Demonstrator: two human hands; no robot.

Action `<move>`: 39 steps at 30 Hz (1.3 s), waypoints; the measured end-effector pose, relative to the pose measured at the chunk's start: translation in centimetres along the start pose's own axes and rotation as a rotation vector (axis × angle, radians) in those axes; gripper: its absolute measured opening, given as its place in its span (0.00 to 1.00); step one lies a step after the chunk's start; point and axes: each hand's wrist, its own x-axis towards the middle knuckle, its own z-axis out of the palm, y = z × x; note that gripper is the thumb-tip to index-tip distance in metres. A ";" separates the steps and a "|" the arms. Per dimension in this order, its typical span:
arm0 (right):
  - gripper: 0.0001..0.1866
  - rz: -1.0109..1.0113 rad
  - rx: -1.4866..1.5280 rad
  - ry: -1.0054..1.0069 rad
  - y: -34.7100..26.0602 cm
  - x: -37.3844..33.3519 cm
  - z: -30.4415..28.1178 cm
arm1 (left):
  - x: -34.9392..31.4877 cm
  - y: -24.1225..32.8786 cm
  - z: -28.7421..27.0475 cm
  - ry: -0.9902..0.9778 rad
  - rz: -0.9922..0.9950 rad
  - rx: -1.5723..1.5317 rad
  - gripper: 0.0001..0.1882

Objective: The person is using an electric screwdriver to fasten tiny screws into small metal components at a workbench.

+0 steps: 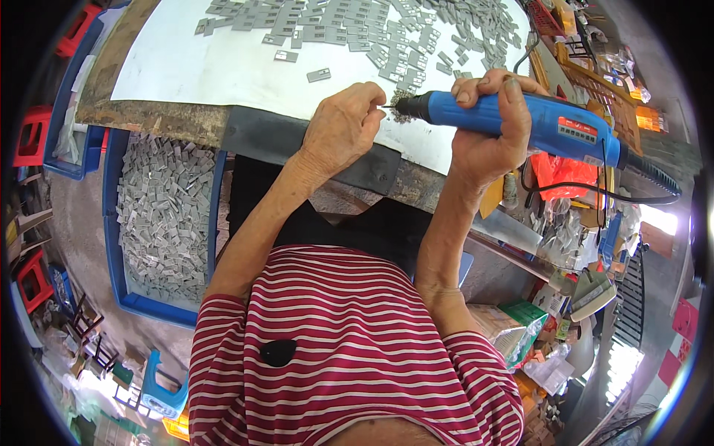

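Striped shirt (349, 334): red and white, nearest the camera, across the lower centre of the frame.
Right grip (492, 125): closed round the body of a blue power tool (548, 123), which lies nearly crosswise at upper right, black nose pointing left.
Left grip (342, 128): thumb and fingertips drawn together at the tool's thin bit (386, 107); whether they pinch anything is hidden and cannot be told.
Small pile (400, 117): tiny dark grains, probably screws, partly hidden by the tool's nose; a supply remains, by the look of it.
Grey pieces (327, 34): flat and oblong, spread over the top centre of the frame, many in rough rows with dark slots showing; one stray (318, 75) lies just above the left grip.
Jumbled pieces (491, 41): similar grey parts, loosely heaped toward upper right.
White sheet (178, 63): beneath the pieces, covering most of the worktop (149, 119).
Blue crate (152, 308): left of the frame, below the worktop's edge, holding a deep mass of small grey parts (163, 215).
Progress: work at the tool tip appears under way, with a large lot spread out; which groups are finished and which are waiting cannot be judged from their faces.
Surroundings: black cord (595, 193) trailing at right, a red bag (567, 177) near it, a blue stool (162, 394) at lower left.
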 end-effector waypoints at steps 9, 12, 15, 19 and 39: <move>0.10 0.002 0.000 0.005 0.2 0.1 0.3 | 0.0 0.2 -0.4 0.055 -0.029 -0.067 0.07; 0.09 0.009 0.001 0.002 0.2 0.4 0.7 | -0.3 1.3 -1.2 0.096 -0.073 -0.107 0.07; 0.08 0.037 -0.050 -0.082 0.4 0.8 0.4 | -0.2 1.0 -3.1 0.205 -0.077 0.043 0.08; 0.10 0.034 0.001 -0.072 1.2 1.1 1.7 | 0.8 -1.1 -5.1 0.215 -0.044 0.241 0.09; 0.08 0.091 -0.175 -0.245 4.5 2.2 5.4 | 1.5 -3.4 -3.9 0.119 0.012 0.268 0.09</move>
